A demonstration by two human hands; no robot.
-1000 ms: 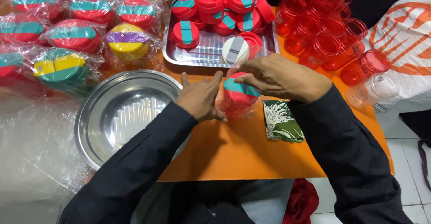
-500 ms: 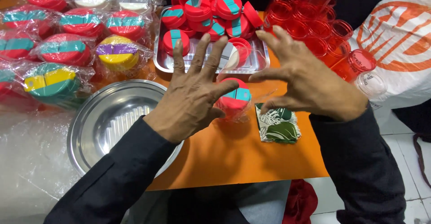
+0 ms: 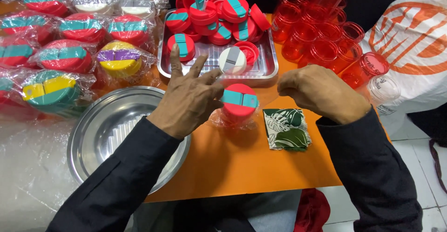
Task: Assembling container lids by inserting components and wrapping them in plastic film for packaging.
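left hand [image 3: 190,99] fingers spread beside the bagged red lid [image 3: 239,100], right hand [image 3: 321,92] loosely curled, loads of loose lids left in the far tray [image 3: 265,71]

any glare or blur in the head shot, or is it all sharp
Head view: mostly sharp, lit evenly from above; bright glare streaks on the round steel pan and on the clear wrap of the bagged lids; slight motion blur at the left hand fingertips; right hand and the red lid with teal flap are crisp, with soft shadows on the orange table.
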